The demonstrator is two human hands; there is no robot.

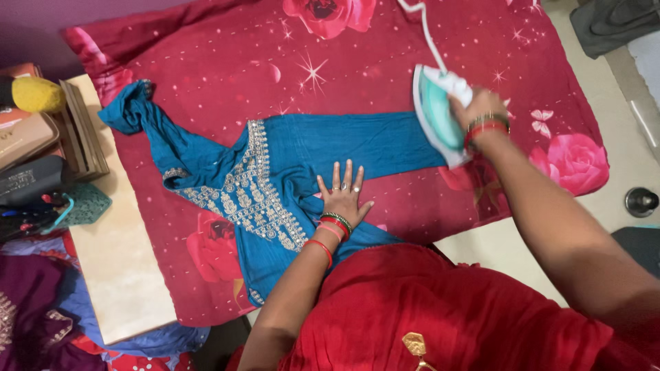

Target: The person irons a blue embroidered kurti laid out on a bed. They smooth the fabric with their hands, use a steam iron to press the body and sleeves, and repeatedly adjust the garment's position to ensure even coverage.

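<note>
Right, the blue embroidered garment (289, 175) lies spread on the red rose-print cloth (227, 62), its long axis running side to side across the view, the neck and bunched sleeve toward the left and the plain skirt end toward the right. The left hand (342, 194) lies flat and open on the blue fabric near its middle, fingers spread, pinning it, gripping nothing. The right hand (481, 113) is closed around the handle of the white-and-teal iron (434, 113), which sits at the garment's right end, its soleplate tilted up toward the camera and its cord trailing off to the top. So the iron is to the right of the flat hand, along that same axis.
</note>
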